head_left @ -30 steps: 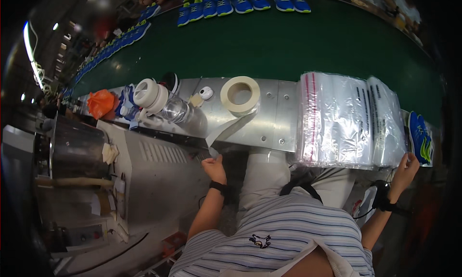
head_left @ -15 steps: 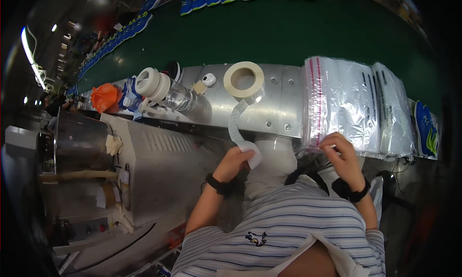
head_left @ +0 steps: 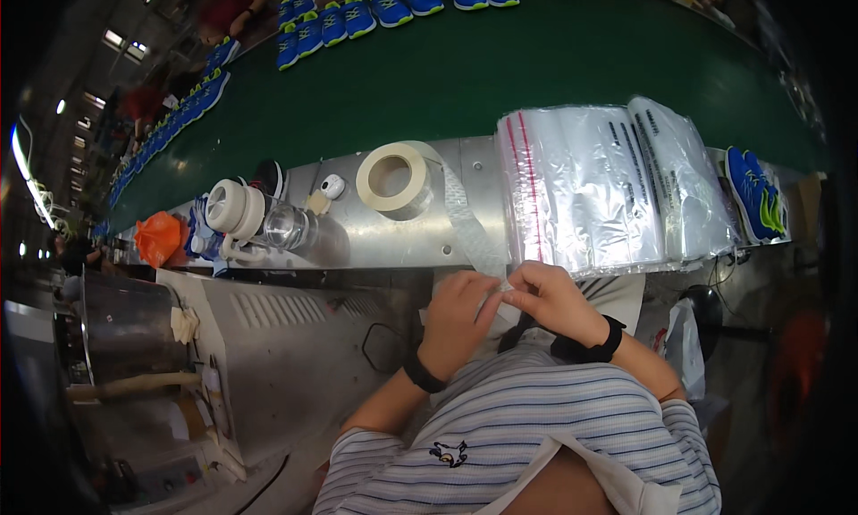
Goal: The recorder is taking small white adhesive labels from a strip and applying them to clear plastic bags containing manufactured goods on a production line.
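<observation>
A roll of labels (head_left: 420,177) stands on the metal bench edge, its pale label strip (head_left: 466,224) curving down to my hands. My left hand (head_left: 458,320) is closed at the strip's loose end, in front of my body. Right beside it, my right hand (head_left: 556,302) pinches at the same end with thumb and forefinger, the two hands' fingertips nearly touching. What exactly lies between the fingertips is partly hidden. Just beyond my right hand lies a stack of clear plastic bags (head_left: 581,193) with red lines along one side.
Blue sneakers (head_left: 756,193) rest right of the bags. More blue shoes (head_left: 391,7) line the green conveyor belt (head_left: 447,77). Left of the roll are a white-lidded bottle (head_left: 284,226), a white earbud case (head_left: 332,187) and an orange bag (head_left: 159,238). A metal machine (head_left: 277,336) stands at left.
My right hand has moved left from the bags' edge to meet my left hand at the label strip. The strip now leaves the roll on its right side. The view has shifted.
</observation>
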Action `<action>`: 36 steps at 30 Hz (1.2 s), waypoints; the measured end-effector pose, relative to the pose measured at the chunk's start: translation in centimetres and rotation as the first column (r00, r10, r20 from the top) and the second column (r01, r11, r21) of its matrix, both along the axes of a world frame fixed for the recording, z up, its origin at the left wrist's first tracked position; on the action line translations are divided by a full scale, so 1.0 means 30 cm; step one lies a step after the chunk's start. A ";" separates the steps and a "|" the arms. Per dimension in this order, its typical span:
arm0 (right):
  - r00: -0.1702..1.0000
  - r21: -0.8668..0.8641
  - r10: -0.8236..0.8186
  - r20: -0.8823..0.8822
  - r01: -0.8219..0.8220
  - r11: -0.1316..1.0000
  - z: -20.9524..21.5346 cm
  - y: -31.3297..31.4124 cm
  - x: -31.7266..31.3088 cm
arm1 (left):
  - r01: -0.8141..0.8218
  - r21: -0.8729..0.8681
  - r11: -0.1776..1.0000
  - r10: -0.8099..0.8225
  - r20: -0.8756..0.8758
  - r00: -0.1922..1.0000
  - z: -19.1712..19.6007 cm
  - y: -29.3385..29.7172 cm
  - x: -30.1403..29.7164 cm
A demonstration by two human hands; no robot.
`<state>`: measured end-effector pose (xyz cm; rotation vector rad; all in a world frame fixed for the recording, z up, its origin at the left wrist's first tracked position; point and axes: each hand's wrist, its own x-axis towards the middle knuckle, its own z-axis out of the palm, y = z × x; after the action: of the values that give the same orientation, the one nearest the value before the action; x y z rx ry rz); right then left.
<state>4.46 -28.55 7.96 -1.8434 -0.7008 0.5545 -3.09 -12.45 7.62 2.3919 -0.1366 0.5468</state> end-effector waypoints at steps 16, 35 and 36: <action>0.982 0.095 -0.153 0.106 0.143 0.985 -0.046 -0.033 0.031 | -0.390 -0.919 -0.053 -0.226 -0.370 0.901 -0.100 0.104 0.004; 0.994 0.083 0.002 0.106 -0.011 0.996 -0.042 0.083 0.055 | -0.042 -0.453 0.890 -0.073 -0.235 0.969 0.038 0.062 -0.056; 0.994 0.092 0.012 0.108 -0.022 0.996 -0.040 0.091 0.047 | -0.051 -0.689 0.723 -0.165 -0.244 0.956 -0.014 0.052 -0.067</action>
<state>5.86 -25.81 6.76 -1.7915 -0.8012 0.4292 -5.09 -10.90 7.21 1.6852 0.1134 0.1524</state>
